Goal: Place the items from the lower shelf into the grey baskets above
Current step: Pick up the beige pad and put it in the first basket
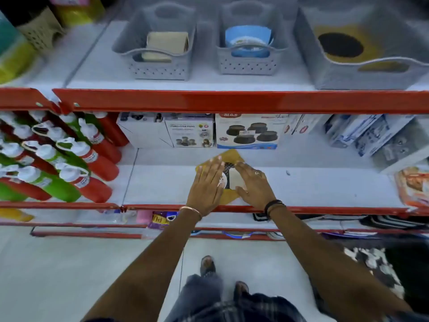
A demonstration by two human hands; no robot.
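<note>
A flat yellow packet (232, 156) with a black and white item inside lies on the white lower shelf (313, 184), near its red front edge. My left hand (205, 184) rests flat on the packet's left side, fingers spread. Against its right side presses my right hand (254, 184), also with fingers extended. On the shelf above stand three grey baskets: the left basket (157, 68) holds a beige folded item, the middle basket (248, 63) holds a blue round pack, and the large right basket (336, 75) holds a yellow packet with a black disc.
Red and green bottles (58, 156) fill the lower shelf's left part. Boxes (247, 131) line the back of that shelf, and more packs (413, 184) sit at the right. A red rail (209, 101) fronts the upper shelf. Lower shelves and floor lie below.
</note>
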